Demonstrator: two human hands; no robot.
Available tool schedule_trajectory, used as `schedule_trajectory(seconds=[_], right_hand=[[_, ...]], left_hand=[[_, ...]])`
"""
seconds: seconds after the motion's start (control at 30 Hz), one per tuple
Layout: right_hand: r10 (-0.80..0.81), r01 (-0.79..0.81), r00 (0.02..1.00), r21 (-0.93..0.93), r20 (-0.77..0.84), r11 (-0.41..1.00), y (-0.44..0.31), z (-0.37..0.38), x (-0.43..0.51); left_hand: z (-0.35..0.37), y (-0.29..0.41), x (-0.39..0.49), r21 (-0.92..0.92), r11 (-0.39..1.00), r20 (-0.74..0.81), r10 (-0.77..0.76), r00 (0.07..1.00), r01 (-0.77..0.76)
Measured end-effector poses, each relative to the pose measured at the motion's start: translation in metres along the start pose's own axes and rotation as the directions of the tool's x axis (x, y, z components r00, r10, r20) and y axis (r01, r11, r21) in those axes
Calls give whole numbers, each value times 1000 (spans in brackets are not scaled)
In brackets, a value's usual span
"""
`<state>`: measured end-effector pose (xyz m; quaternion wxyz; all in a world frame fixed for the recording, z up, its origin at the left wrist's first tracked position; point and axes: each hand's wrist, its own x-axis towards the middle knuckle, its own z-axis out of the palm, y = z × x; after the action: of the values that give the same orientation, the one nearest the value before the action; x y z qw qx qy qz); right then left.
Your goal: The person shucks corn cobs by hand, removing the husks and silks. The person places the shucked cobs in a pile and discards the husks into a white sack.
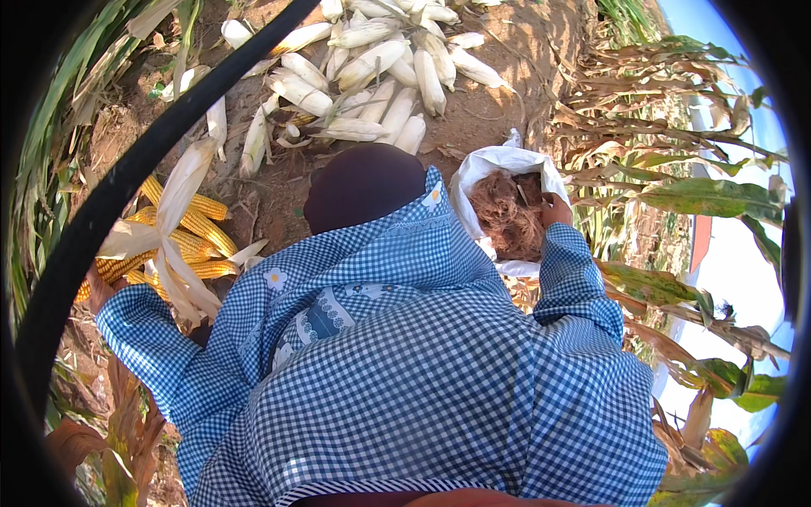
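At the left edge, my left hand point(100, 289) rests against husked yellow corn cobs point(206, 229). Its fingers are partly covered by a cob and the sleeve, so its grip is unclear. Pale peeled-back husk leaves point(177, 209) lie over this pile. On the right, my right hand point(556, 210) is at the mouth of a white woven sack point(472, 170). Brown corn silk point(507, 218) fills the sack's opening. My right fingers are bent at the edge of the silk; whether they pinch any of it cannot be made out.
Many ears still in pale husks point(374, 66) are heaped on bare soil point(507, 38) ahead. My dark-clad knee point(367, 187) sits between the cobs and the sack. Dry corn stalks point(671, 133) stand close on the right. A black strap point(133, 168) crosses the left of the view.
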<state>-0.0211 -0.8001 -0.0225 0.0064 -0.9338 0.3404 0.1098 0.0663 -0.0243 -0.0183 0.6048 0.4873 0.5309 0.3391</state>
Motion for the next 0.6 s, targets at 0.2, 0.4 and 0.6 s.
schedule_trajectory(seconds=[0.2, 0.4, 0.6], right_hand=[[-81, 60, 985, -141, -152, 988, -17, 4, 2], [105, -80, 986, -187, 127, 979, -16, 64, 30], [51, -32, 993, -183, 104, 983, 6, 79, 42]], left_hand=[[-3, -7, 13, 12, 999, -21, -42, 999, 43], [-16, -23, 25, 112, 994, 354, -42, 934, 3], [-7, -35, 31, -44, 997, 260, -44, 965, 57]])
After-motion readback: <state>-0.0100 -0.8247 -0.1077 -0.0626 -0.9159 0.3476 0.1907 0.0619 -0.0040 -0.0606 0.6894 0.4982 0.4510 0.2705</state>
